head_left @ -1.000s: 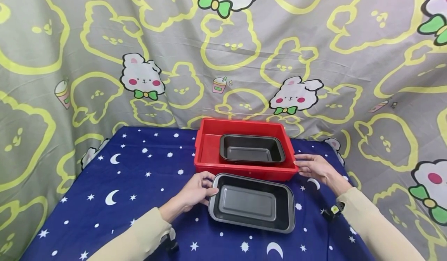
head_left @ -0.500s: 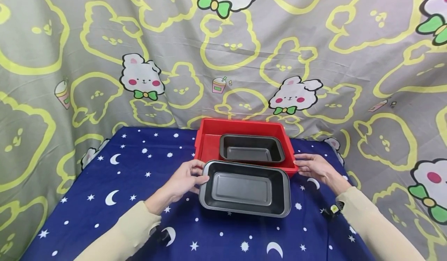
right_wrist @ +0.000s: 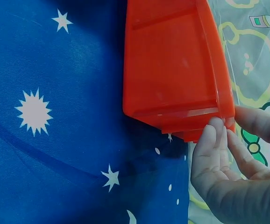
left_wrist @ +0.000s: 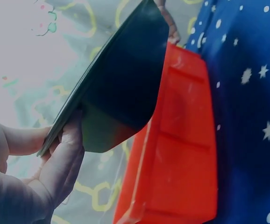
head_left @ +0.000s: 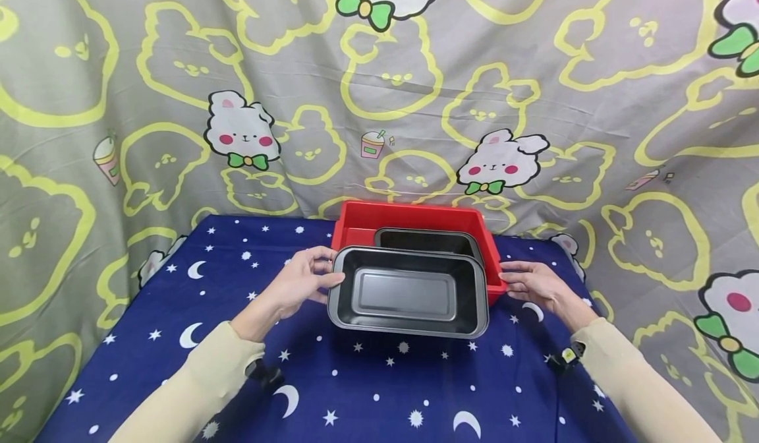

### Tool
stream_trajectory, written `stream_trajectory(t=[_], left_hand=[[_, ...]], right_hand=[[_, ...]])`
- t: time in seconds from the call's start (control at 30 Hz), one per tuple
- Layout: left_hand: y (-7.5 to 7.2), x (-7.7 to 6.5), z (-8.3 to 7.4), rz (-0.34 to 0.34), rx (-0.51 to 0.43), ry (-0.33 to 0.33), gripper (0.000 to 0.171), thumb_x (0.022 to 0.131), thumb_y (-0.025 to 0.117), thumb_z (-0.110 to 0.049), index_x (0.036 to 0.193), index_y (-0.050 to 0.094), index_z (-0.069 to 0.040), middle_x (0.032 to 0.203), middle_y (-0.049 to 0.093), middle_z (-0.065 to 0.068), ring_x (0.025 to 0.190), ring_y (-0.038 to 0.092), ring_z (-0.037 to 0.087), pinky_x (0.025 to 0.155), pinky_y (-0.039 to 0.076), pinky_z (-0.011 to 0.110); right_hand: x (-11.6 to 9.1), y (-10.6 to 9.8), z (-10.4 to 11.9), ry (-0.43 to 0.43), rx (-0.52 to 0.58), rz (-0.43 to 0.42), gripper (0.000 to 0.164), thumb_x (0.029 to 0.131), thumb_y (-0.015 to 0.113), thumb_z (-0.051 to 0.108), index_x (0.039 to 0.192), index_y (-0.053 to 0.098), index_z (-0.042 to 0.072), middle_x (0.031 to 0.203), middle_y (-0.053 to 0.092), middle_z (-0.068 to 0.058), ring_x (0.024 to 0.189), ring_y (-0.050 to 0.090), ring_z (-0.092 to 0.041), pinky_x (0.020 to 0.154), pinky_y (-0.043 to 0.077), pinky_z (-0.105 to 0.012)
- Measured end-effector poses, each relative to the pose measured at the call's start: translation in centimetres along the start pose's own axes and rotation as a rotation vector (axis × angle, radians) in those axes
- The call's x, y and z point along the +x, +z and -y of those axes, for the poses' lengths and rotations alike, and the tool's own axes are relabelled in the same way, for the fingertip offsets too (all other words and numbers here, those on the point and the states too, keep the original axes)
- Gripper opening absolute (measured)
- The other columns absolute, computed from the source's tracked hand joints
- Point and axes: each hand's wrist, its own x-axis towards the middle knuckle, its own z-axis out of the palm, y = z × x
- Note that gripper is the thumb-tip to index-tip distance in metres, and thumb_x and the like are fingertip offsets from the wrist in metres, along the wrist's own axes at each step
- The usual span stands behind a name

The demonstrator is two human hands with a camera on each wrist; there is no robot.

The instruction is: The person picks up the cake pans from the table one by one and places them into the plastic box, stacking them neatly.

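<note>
In the head view a dark grey loaf pan (head_left: pixel 404 295) is held tilted, its inside facing me, over the front side of a red bin (head_left: pixel 409 211). My left hand (head_left: pixel 301 282) pinches its left rim, thumb on the inner side and fingers beneath, as the left wrist view shows for the pan (left_wrist: pixel 121 74). A second dark loaf pan (head_left: pixel 428 239) sits inside the bin, partly hidden by the held one. At the bin's front right corner my right hand (head_left: pixel 536 286) holds the rim between thumb and fingers; the right wrist view shows this bin (right_wrist: pixel 172 60) corner up close.
A dark blue cloth (head_left: pixel 367 390) with white stars and moons covers the table. Behind the bin hangs a grey curtain (head_left: pixel 320 67) with yellow cartoon outlines. Each wrist wears a small black device, such as the one (head_left: pixel 566 357) on the right.
My left hand has raised the loaf pan off the cloth and moved it away from me and slightly left, over the bin's front side. The right hand and the bin have not moved.
</note>
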Motion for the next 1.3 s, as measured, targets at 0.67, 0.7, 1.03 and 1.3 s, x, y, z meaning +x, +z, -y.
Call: stream_trajectory(t=[0.67,0.7,1.03,1.3], left_hand=[[-1.4,3.6,-3.1,-0.039,0.023,-0.016,0.043,0.1,0.066,-0.001,0.139,0.049,0.005,0.099,0.072,0.002,0.079,0.072,0.012,0.068,0.065,0.034],[-1.4,3.9,-3.2,-0.04,0.017,-0.02,0.044,0.1,0.066,-0.001,0.139,0.049,0.004,0.099,0.071,0.001,0.079,0.071,0.012,0.067,0.065,0.033],[-2.3,6.8,-3.5,-0.066,0.006,-0.071,0.043,0.101,0.065,-0.004,0.141,0.048,0.001,0.113,0.065,0.007,0.075,0.071,0.008,0.065,0.061,0.026],[-2.7,9.0,-3.2,-0.077,-0.022,-0.101,0.046,0.1,0.065,-0.002,0.142,0.049,0.002,0.103,0.072,0.005,0.072,0.072,0.009,0.061,0.062,0.025]], right_hand=[[0.0,0.0,-0.1,0.005,0.009,0.013,0.066,0.104,0.067,0.012,0.157,0.035,-0.009,0.094,0.077,0.011,0.08,0.075,-0.005,0.082,0.065,-0.026],[0.0,0.0,-0.1,0.006,0.01,0.014,0.066,0.104,0.067,0.012,0.157,0.034,-0.009,0.094,0.077,0.011,0.08,0.075,-0.005,0.082,0.065,-0.026],[-0.1,0.0,0.0,0.005,0.009,0.02,0.069,0.104,0.066,0.011,0.158,0.031,-0.011,0.094,0.077,0.011,0.081,0.075,-0.005,0.082,0.065,-0.026],[-0.1,0.1,0.0,0.009,-0.005,0.003,0.068,0.104,0.066,0.012,0.158,0.031,-0.01,0.095,0.076,0.012,0.082,0.075,-0.004,0.084,0.065,-0.026]])
